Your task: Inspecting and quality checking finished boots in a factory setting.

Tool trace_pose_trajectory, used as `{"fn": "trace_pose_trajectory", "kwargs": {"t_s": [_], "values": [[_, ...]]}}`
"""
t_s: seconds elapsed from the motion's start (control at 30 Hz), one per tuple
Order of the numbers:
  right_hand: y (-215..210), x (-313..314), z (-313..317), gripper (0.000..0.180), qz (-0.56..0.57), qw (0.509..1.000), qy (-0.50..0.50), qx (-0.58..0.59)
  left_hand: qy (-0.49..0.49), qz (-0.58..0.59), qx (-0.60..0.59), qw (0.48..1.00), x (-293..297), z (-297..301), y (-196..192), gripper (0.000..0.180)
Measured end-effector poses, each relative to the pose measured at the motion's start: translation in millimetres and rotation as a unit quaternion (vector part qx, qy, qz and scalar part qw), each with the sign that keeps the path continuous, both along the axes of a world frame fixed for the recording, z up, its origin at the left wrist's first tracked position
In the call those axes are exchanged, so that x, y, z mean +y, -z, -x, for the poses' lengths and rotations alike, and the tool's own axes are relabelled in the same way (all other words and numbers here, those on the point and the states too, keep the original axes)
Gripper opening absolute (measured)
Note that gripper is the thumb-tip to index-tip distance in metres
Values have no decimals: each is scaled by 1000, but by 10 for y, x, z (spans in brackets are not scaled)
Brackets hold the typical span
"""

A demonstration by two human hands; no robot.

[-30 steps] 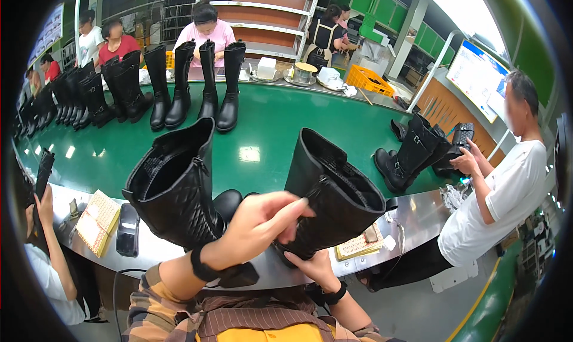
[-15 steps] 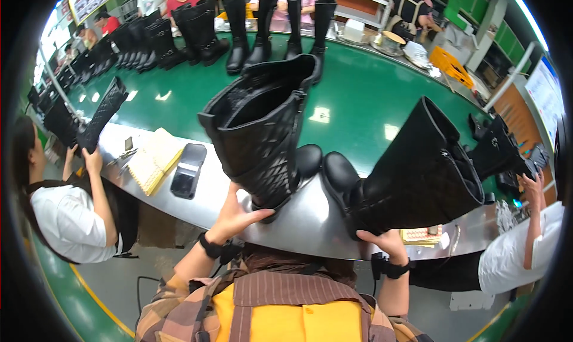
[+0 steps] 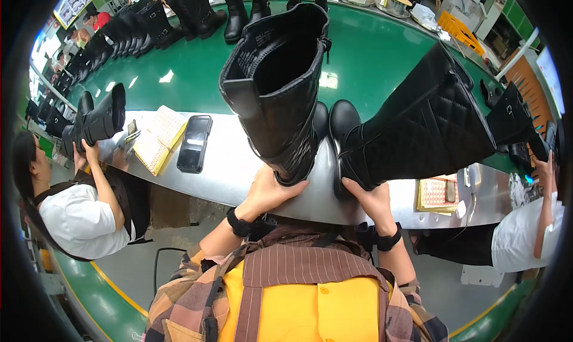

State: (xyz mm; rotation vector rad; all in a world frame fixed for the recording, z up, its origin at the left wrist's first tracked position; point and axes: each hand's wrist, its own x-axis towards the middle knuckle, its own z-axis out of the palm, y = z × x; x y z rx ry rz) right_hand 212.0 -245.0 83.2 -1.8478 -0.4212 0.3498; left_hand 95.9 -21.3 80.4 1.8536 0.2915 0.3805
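Two tall black boots are in front of me over the steel table edge. The left boot [image 3: 271,124] stands nearly upright, its wide top opening facing me and the dark lining showing. My left hand [image 3: 273,191] grips it low at the heel, thumb along the back. Quilted stitching covers the shaft of the right boot [image 3: 421,124], which leans out to the right. My right hand [image 3: 371,203] is closed round its heel, fingers partly hidden underneath. The rounded toes point away from me, close together.
A phone [image 3: 194,143] and a yellowish sticker pad [image 3: 160,140] lie left on the steel surface; another pad [image 3: 437,194] lies right. Beyond runs a green table [image 3: 382,61] with rows of black boots [image 3: 149,28]. Co-workers at left [image 3: 89,213] and right [image 3: 525,231] handle boots.
Both hands have brought the boots closer together, and the left boot has turned so its opening shows more. The view has tipped down. The co-worker at left now holds the boots differently.
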Motion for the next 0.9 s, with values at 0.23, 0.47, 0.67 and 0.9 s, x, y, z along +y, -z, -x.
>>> {"fn": "trace_pose_trajectory", "kwargs": {"t_s": [0.23,0.47,0.67,0.9], "values": [[-11,9,10,46,-54,997,-42,-21,149,-147,38,977,434,210,-536,111],[-141,28,45,47,9,997,-60,-50,-73,-76,-241,965,768,160,-1829,37],[-349,-354,-52,56,87,980,-167,-65,21,-13,-165,986,459,-173,-2202,42],[-211,-732,-278,53,45,986,-133,-95,94,83,-194,973,509,-154,-2175,63]]}}
